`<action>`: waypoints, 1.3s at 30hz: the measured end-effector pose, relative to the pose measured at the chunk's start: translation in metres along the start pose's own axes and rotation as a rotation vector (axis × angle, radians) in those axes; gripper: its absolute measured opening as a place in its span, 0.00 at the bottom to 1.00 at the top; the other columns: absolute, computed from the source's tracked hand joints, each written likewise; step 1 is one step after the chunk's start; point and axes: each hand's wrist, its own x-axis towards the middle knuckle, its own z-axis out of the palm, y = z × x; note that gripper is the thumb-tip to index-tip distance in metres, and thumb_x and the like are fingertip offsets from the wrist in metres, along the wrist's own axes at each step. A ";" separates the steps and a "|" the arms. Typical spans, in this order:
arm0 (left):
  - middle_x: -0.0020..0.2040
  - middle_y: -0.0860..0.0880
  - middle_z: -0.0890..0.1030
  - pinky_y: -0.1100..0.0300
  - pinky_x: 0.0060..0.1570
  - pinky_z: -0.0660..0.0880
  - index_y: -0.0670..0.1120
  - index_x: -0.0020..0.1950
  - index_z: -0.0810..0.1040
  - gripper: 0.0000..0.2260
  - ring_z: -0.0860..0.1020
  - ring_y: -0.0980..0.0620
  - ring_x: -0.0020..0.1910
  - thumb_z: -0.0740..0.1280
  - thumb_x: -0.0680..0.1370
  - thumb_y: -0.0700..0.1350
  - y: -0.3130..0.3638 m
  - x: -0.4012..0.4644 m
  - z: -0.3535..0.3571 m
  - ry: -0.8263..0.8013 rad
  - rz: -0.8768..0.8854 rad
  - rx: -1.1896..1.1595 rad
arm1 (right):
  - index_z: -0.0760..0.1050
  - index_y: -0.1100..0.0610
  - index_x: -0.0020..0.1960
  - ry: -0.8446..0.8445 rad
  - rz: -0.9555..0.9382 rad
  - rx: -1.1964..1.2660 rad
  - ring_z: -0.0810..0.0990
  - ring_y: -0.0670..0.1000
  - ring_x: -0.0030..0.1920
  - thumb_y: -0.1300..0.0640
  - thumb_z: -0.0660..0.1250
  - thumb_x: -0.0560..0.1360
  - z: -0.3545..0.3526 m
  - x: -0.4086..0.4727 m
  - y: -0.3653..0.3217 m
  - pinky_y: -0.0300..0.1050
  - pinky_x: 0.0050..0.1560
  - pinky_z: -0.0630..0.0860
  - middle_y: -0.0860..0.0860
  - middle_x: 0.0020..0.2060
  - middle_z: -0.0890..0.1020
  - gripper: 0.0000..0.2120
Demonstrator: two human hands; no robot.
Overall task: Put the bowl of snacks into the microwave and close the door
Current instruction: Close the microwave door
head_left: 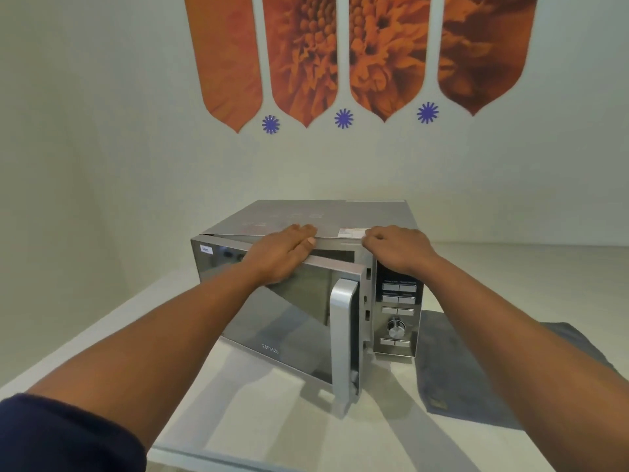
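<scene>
White walls are seen behind a pale countertop [510,284], with four orange flower-patterned panels [357,52] and three small blue star shapes [343,118] fixed high on the wall. On the countertop a silver microwave [326,216] is set, and its mirrored door [272,318] is swung partly open, hinged at the left, with the long silver handle [342,342] at its free edge turned toward the camera. The left hand [282,255] is laid flat over the top edge of the door, fingers extended together and reaching onto the front edge of the microwave's roof; nothing is gripped inside it. The right hand [396,247] is rested on the top right front corner of the microwave, above the control panel [398,311], with the fingers curled downward against the casing and no object held. The two hands are kept apart, one on the door and one on the body. A grey cloth [476,376] is spread on the countertop just beside the microwave's right side. The bowl of snacks cannot be seen; the cavity is hidden behind the door, so whether it lies inside cannot be told.
</scene>
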 end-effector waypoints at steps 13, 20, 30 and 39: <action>0.79 0.54 0.66 0.49 0.73 0.65 0.52 0.81 0.62 0.26 0.60 0.51 0.80 0.49 0.85 0.60 0.036 0.030 0.031 0.099 0.298 0.164 | 0.70 0.48 0.75 0.224 -0.091 -0.070 0.64 0.52 0.78 0.32 0.42 0.80 0.031 -0.019 0.026 0.59 0.74 0.56 0.48 0.76 0.71 0.34; 0.78 0.54 0.68 0.50 0.72 0.66 0.53 0.80 0.65 0.24 0.64 0.52 0.79 0.51 0.85 0.58 0.033 0.043 0.041 0.161 0.302 0.169 | 0.71 0.48 0.75 0.302 -0.081 -0.147 0.66 0.52 0.77 0.35 0.49 0.82 0.041 -0.015 0.028 0.57 0.74 0.57 0.47 0.75 0.73 0.29; 0.78 0.55 0.68 0.51 0.72 0.67 0.54 0.79 0.66 0.23 0.65 0.52 0.78 0.51 0.85 0.58 0.030 0.056 0.048 0.188 0.288 0.157 | 0.78 0.48 0.69 0.428 -0.032 -0.068 0.74 0.51 0.71 0.40 0.56 0.83 0.050 -0.007 0.026 0.55 0.71 0.61 0.46 0.68 0.80 0.21; 0.78 0.55 0.69 0.51 0.72 0.68 0.53 0.79 0.68 0.23 0.67 0.52 0.78 0.51 0.85 0.58 0.030 0.056 0.051 0.206 0.275 0.159 | 0.79 0.48 0.67 0.469 -0.027 -0.039 0.75 0.51 0.70 0.42 0.59 0.83 0.054 -0.008 0.025 0.55 0.70 0.61 0.47 0.66 0.81 0.19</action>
